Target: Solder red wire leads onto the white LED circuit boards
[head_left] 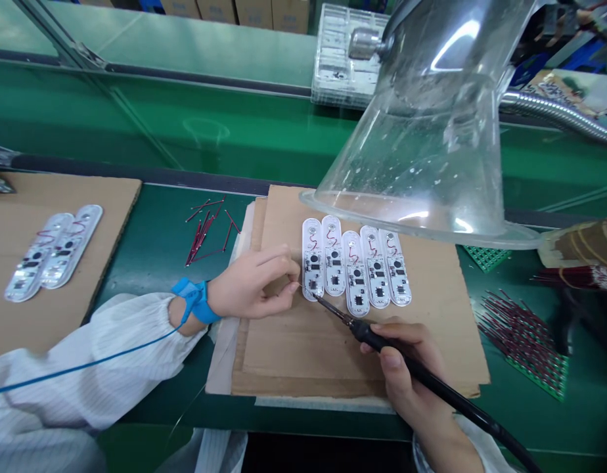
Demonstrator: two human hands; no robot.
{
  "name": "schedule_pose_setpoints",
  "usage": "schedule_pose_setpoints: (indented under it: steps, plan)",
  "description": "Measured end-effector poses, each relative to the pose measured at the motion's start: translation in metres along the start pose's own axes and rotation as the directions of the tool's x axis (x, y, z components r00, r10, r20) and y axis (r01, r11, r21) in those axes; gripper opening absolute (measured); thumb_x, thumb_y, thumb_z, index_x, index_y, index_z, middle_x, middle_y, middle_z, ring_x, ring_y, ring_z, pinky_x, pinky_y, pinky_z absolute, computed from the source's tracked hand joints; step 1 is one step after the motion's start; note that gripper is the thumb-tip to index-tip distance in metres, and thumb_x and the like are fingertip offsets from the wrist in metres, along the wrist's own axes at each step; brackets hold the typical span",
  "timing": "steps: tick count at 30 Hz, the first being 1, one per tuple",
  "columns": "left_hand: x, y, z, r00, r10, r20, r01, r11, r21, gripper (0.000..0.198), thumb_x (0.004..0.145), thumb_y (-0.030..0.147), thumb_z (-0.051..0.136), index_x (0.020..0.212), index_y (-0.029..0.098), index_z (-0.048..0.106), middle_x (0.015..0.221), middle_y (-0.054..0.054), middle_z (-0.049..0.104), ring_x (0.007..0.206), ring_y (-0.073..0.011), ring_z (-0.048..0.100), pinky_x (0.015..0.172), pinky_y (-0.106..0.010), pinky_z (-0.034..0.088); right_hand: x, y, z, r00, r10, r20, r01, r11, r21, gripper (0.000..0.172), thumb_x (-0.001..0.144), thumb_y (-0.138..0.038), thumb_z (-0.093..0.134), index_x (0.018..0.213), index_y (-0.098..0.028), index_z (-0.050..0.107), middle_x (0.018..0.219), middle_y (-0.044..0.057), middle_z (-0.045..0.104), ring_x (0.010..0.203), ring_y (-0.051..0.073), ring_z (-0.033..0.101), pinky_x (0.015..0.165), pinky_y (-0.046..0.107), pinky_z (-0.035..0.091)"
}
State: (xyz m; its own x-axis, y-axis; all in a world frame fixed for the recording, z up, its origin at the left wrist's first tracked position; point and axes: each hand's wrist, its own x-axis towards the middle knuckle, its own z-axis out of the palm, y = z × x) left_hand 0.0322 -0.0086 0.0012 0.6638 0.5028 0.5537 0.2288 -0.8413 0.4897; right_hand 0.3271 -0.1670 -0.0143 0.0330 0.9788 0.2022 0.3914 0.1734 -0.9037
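Several white oblong circuit boards (355,276) with rounded ends lie side by side on a stack of cardboard (293,355). Each carries black parts and a thin red wire. My right hand (412,368) is closed round the black handle of a soldering iron (359,328). Its tip meets the lower end of the leftmost board (313,256). At that board's left edge, my left hand (259,282) pinches a thin strand of solder wire (300,284), mostly hidden by the fingers. A blue wrist strap (192,302) with a cord is on my left wrist.
A clear fume hood (422,171) overhangs the boards. Loose dark-red wires (202,230) lie left of the cardboard. Two more boards (54,253) rest on another cardboard sheet (18,328). At right, red wires (520,328) cover a green perforated board (554,378).
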Motion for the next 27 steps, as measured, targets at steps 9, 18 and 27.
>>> schedule_pose_setpoints:
  steps: [9, 18, 27]
  plan:
    - [0.0, 0.0, 0.001, 1.0, 0.004, 0.016, -0.005, 1.0, 0.01, 0.016, 0.097, 0.01, 0.059, 0.102, 0.024, 0.054, 0.079, 0.003, 0.06, 0.064, -0.0148, 0.055, 0.057, -0.026, 0.042, 0.005, -0.005, 0.003, 0.998, -0.035, 0.045, 0.036, 0.999, -0.026, 0.021, 0.112, -0.05, 0.071, 0.12, -0.031, 0.075, 0.097, 0.004, 0.082, 0.085, 0.022, 0.084, 0.074, 0.033, 0.071]
    - [-0.023, 0.008, -0.026, 0.877, -0.458, -0.147, 0.474, 0.875, 0.101, 0.007, 0.104, 0.022, 0.059, 0.11, 0.023, 0.063, 0.074, 0.006, 0.054, 0.056, -0.0128, 0.049, 0.056, -0.025, 0.042, 0.021, 0.006, -0.055, 0.956, -0.243, -0.165, 0.209, 0.958, -0.196, 0.025, 0.113, -0.049, 0.069, 0.125, -0.029, 0.078, 0.093, 0.005, 0.082, 0.079, 0.026, 0.08, 0.075, 0.041, 0.065]
    - [-0.043, 0.055, -0.035, 0.495, -0.869, -0.008, 0.858, 0.488, 0.16, 0.063, 0.112, 0.072, 0.039, 0.1, 0.025, 0.079, 0.109, -0.007, 0.087, 0.094, -0.0294, 0.08, 0.082, -0.038, 0.058, 0.022, 0.048, -0.104, 0.968, -0.24, -0.073, 0.142, 0.763, -0.631, 0.037, 0.111, -0.052, 0.068, 0.138, -0.025, 0.068, 0.132, 0.015, 0.074, 0.12, 0.035, 0.072, 0.104, 0.054, 0.057]
